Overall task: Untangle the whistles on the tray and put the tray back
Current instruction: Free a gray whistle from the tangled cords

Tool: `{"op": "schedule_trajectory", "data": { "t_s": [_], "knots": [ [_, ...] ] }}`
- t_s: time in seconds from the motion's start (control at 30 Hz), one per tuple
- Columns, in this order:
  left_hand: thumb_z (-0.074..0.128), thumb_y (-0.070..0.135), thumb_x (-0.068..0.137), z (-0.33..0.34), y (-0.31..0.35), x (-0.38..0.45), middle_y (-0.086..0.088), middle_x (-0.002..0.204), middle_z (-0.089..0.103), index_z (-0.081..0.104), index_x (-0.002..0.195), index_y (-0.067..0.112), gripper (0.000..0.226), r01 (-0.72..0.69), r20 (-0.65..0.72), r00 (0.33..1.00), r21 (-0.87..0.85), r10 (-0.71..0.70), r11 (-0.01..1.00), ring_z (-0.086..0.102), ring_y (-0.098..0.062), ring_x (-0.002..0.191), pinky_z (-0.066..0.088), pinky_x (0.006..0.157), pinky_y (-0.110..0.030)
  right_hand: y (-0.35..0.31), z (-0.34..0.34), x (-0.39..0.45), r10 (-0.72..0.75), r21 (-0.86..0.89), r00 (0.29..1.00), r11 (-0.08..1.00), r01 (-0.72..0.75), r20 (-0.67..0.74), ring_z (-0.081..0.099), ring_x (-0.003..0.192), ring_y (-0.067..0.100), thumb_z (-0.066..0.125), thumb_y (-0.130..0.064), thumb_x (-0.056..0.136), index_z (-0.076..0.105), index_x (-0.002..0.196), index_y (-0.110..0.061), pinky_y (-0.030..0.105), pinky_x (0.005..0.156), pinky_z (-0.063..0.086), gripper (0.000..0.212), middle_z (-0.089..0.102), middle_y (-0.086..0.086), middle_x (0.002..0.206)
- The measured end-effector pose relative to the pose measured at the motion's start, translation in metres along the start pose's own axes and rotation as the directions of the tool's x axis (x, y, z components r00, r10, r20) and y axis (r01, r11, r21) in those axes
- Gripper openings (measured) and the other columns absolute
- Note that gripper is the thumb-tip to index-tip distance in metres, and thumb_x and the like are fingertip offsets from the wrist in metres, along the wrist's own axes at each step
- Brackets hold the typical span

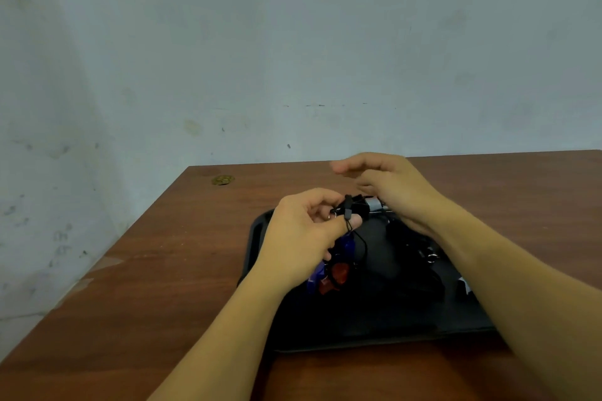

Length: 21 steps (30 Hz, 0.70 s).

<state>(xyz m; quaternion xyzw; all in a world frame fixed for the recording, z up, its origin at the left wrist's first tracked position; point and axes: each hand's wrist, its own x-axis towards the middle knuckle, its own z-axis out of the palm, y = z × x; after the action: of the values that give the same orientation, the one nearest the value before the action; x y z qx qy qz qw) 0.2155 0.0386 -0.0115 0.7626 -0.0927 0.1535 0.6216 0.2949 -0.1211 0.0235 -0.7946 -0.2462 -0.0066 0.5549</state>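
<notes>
Left hand [303,231] raised just above the far left part of the black tray [260,231], fingers curled, pinching the black cords [348,210] near a small metal ring. Hanging straight down from that pinch: a blue whistle [317,273] and a red whistle [335,277], touching each other, long axes roughly vertical, cord strands running up between them to the fingers. Right hand [387,182] just beside and slightly beyond the left, fingers straight and spread loosely, holding nothing visible, hovering over the tray's far edge next to a small silver piece [374,203] by the cord ends. Blurred here, so contact with the cords uncertain. More dark cords and a second metal ring [431,257] lying on the tray under the right forearm. Likely next: right hand, the nearer free one, down and left to the hanging strands. Tray on a brown wooden table [163,270]. No brand, label or writing legible anywhere.
</notes>
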Motion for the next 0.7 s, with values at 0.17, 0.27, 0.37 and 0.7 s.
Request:
{"op": "schedule_trajectory", "data": {
  "t_s": [0.17, 0.27, 0.37, 0.7],
  "knots": [
    [0.070, 0.007, 0.090, 0.001, 0.001, 0.000, -0.018, 0.084, 0.073, 0.071, 0.110, 0.008, 0.020, 0.056, 0.064, 0.997, -0.236, -0.042, 0.970, 0.056, -0.015, 0.055, 0.049, 0.047, -0.025, 0.003, 0.007, -0.022, -0.077, 0.415, 0.985, 0.910, 0.006, 0.154, 0.067, 0.111, 0.026, 0.035, -0.025, 0.103, 0.071, 0.111, -0.007, 0.044, 0.092, 0.047, 0.041, 0.073, 0.016, 0.116],
    [0.061, 0.002, 0.095, 0.001, 0.002, 0.000, -0.018, 0.090, 0.073, 0.065, 0.118, -0.002, 0.024, 0.118, 0.125, 0.989, -0.355, -0.078, 0.927, 0.057, -0.014, 0.057, 0.049, 0.048, -0.023, 0.014, 0.016, -0.029, -0.051, 0.508, 0.985, 0.861, -0.042, 0.168, 0.064, 0.080, 0.023, 0.041, -0.048, 0.099, 0.075, 0.108, -0.012, 0.036, 0.079, 0.053, 0.050, 0.065, 0.019, 0.086],
    [0.059, 0.003, 0.096, 0.003, 0.003, 0.000, -0.018, 0.091, 0.073, 0.066, 0.115, -0.003, 0.020, 0.133, 0.144, 0.986, -0.346, -0.087, 0.929, 0.057, -0.014, 0.058, 0.049, 0.048, -0.023, 0.018, 0.019, -0.033, -0.072, 0.447, 0.991, 0.895, 0.013, 0.117, 0.056, 0.067, 0.017, 0.042, -0.052, 0.094, 0.077, 0.105, -0.020, 0.030, 0.064, 0.048, 0.049, 0.059, 0.001, 0.069],
    [0.052, 0.026, 0.102, 0.008, 0.004, -0.003, 0.002, 0.056, 0.059, 0.063, 0.085, 0.004, 0.031, -0.004, 0.013, 1.000, 0.025, 0.004, 1.000, 0.052, -0.019, 0.050, 0.044, 0.043, -0.027, 0.015, 0.019, -0.036, -0.113, 0.252, 0.993, 0.962, 0.105, 0.019, 0.027, 0.053, 0.016, 0.041, -0.063, 0.098, 0.067, 0.101, -0.007, 0.028, 0.047, 0.020, 0.062, 0.043, 0.001, 0.060]
  ]
}}
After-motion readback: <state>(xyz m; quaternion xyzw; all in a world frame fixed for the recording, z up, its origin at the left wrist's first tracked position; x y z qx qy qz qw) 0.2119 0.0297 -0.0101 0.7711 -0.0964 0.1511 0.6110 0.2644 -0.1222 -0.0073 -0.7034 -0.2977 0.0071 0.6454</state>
